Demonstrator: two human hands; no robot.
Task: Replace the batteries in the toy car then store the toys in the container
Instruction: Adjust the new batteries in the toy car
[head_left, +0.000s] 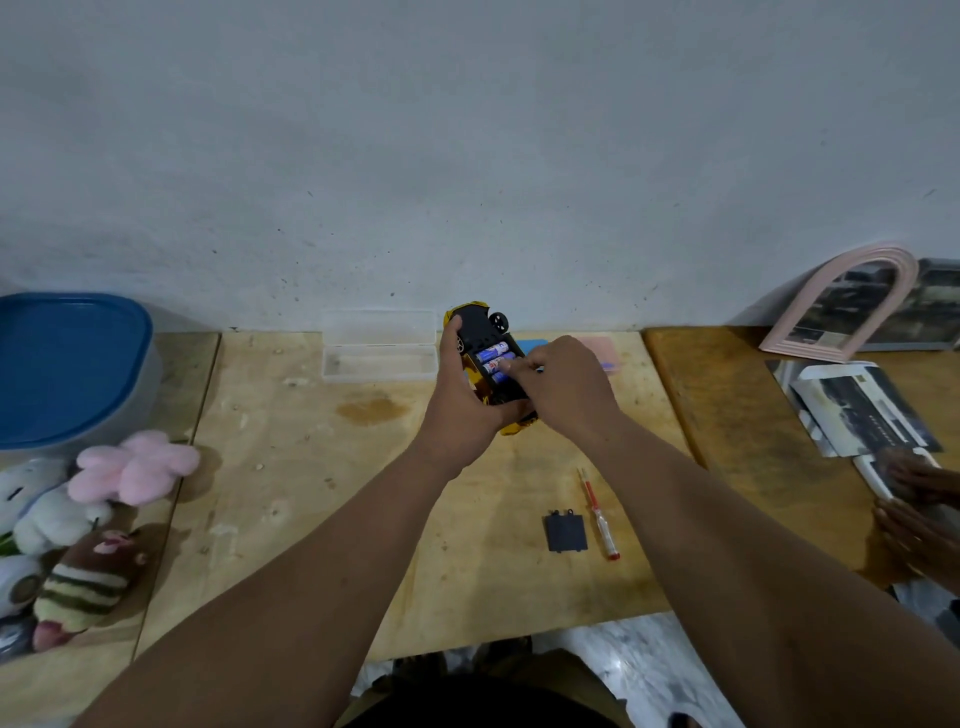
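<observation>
A yellow toy car (480, 325) is held upside down above the wooden table (311, 467), its black underside up. My left hand (460, 400) grips the car's body from the left and below. Blue batteries (493, 356) lie side by side in the car's uncovered battery bay. My right hand (558, 387) rests its fingertips on the batteries, pinching or pressing one of them. The black battery cover (566, 532) lies on the table near me, beside a red-handled screwdriver (600, 517). Plush toys (98, 499) sit at the left, below a container with a blue lid (67, 364).
A clear plastic case (379, 345) stands open against the wall, left of the car. Blue and pink flat items (602, 351) lie behind my right hand. An arched pink mirror (841, 306) and photo prints (862, 410) are at the right, where another person's hands (919, 514) work.
</observation>
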